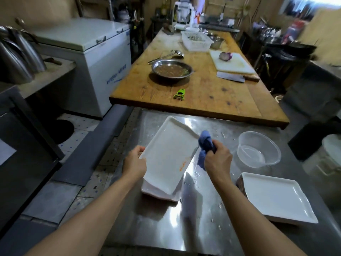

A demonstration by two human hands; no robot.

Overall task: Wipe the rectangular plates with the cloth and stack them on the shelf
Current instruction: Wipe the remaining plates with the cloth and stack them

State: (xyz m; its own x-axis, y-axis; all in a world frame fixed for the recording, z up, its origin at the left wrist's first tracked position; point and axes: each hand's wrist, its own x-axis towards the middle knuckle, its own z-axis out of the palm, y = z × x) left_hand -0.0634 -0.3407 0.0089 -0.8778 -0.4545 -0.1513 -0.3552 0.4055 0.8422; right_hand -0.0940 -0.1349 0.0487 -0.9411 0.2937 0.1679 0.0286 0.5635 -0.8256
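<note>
My left hand [134,161] grips the left long edge of a white rectangular plate [168,154], tilted up over the steel table [166,228]. An orange smear marks the plate near its right edge. Under it lies another rectangular plate [156,195], flat on the table. My right hand [217,159] holds a bunched blue cloth [205,143] against the tilted plate's right rim. A stack of white square plates [276,196] sits at the right.
A clear plastic bowl [258,149] with a little water stands right of the cloth. Beyond is a wooden table [203,93] with a metal dish, ladle, green peeler, cleaver, cutting board and onion. A white chest freezer [88,52] stands at the left.
</note>
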